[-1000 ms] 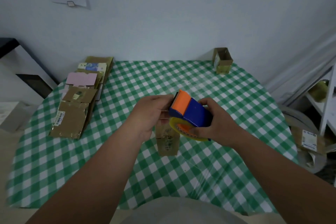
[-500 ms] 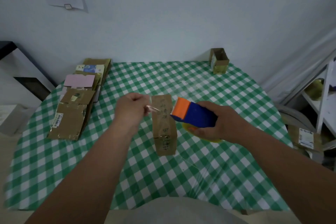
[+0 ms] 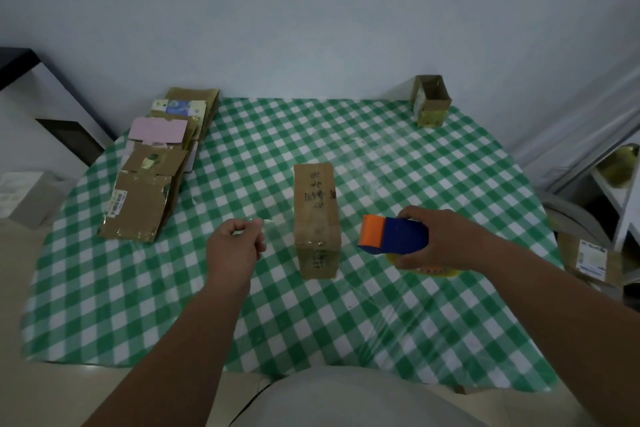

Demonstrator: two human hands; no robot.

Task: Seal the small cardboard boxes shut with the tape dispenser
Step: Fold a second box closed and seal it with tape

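Observation:
A long small cardboard box [image 3: 316,215] lies in the middle of the green checked table [image 3: 381,305], handwriting on its top. To its right my right hand [image 3: 438,236] grips the blue and orange tape dispenser [image 3: 393,235], with the yellow tape roll showing under the hand. To the box's left my left hand [image 3: 235,246] pinches a strip of clear tape [image 3: 265,224] between thumb and fingers. The strip is faint; I cannot tell whether it still joins the dispenser. Neither hand touches the box.
A stack of flattened cardboard boxes [image 3: 152,180] lies at the table's left. An open upright box [image 3: 431,100] stands at the far right corner by the wall. A white shelf [image 3: 623,191] and a labelled carton [image 3: 588,256] are off the right edge.
My hands have moved apart: the left drew back leftward with tape, the right carried the dispenser right and lower. The box, earlier hidden behind them, now shows fully.

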